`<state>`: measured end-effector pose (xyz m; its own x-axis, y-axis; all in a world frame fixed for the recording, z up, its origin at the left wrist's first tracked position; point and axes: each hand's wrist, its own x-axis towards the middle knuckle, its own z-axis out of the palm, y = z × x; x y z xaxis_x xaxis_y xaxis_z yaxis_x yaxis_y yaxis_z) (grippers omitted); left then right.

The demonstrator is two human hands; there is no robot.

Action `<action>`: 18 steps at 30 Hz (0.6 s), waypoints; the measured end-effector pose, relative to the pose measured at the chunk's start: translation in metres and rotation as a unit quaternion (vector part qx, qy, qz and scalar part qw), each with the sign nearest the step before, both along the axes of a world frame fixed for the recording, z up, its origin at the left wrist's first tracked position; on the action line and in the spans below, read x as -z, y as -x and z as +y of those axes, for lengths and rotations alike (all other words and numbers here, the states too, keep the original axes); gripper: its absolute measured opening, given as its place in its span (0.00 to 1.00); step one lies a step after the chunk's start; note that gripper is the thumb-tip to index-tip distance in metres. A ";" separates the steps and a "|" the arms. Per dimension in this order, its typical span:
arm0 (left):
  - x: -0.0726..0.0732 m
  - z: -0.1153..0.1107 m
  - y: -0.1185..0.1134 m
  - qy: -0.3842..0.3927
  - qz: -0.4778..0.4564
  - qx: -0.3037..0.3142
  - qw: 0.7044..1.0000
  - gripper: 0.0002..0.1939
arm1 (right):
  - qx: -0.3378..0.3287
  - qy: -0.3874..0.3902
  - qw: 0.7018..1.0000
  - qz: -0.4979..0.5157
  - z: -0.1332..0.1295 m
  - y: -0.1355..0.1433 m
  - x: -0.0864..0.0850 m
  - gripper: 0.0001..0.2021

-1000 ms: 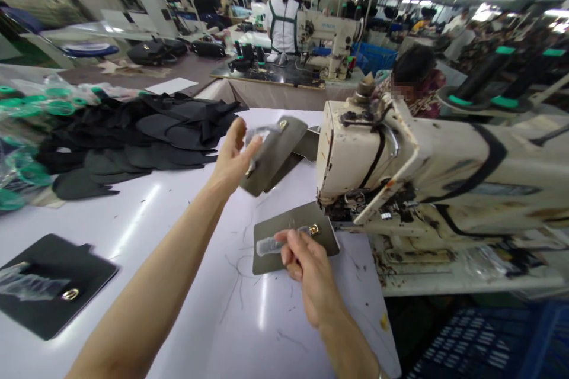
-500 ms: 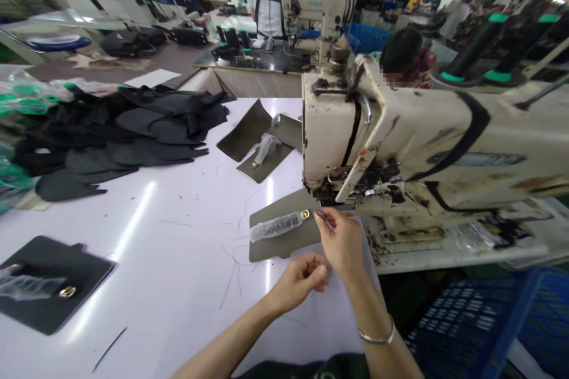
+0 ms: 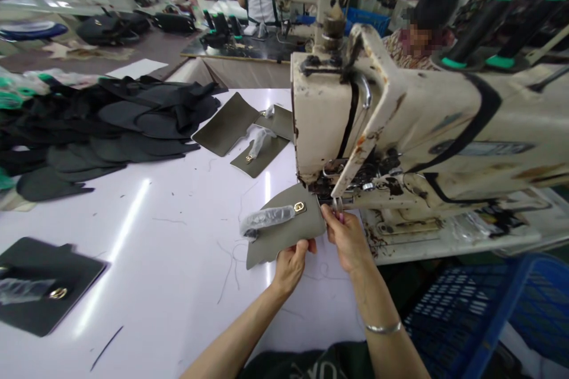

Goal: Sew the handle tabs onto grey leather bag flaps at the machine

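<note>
A grey-green leather panel point(image 3: 284, 231) lies tilted under the sewing machine's head point(image 3: 329, 124). On it sits a handle point(image 3: 271, 217) wrapped in clear plastic, with a gold metal fitting point(image 3: 299, 206) at its right end. My left hand point(image 3: 291, 266) pinches the panel's near edge, thumb on top. At the panel's right corner, close to the needle area, is my right hand point(image 3: 349, 240). Its fingers are closed on a small metal tool with a pink part point(image 3: 339, 211), whose exact kind I cannot make out. The needle itself is hidden.
Beyond lie more grey-green panels point(image 3: 229, 124). A dark panel with a wrapped handle point(image 3: 48, 284) rests at left, and black cut pieces point(image 3: 146, 112) are heaped behind it. A blue crate point(image 3: 457, 314) stands at lower right. Other people sit or stand further back.
My left hand has gone from hovering beside the panel to gripping its near edge. The panel has turned and lifted slightly. My right hand has shifted a little right with the small tool.
</note>
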<state>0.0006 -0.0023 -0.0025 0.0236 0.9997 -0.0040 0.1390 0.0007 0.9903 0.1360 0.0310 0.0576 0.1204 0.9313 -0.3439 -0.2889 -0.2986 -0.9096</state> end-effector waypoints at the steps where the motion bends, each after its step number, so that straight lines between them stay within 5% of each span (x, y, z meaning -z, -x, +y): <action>1: -0.001 0.000 -0.001 0.002 -0.003 -0.002 1.000 0.29 | -0.004 -0.003 1.000 0.001 -0.001 -0.001 -0.001 0.29; 9: -0.019 -0.004 -0.005 0.057 -0.049 -0.026 0.997 0.27 | -0.016 -0.050 0.997 -0.061 -0.002 -0.002 -0.009 0.17; 15: -0.035 -0.007 -0.003 0.094 -0.014 -0.070 0.993 0.28 | -0.032 -0.099 0.958 -0.267 -0.006 -0.008 -0.013 0.19; 18: -0.036 -0.005 0.002 0.085 -0.043 -0.038 0.995 0.27 | -0.038 -0.091 0.976 -0.195 -0.003 -0.006 -0.015 0.15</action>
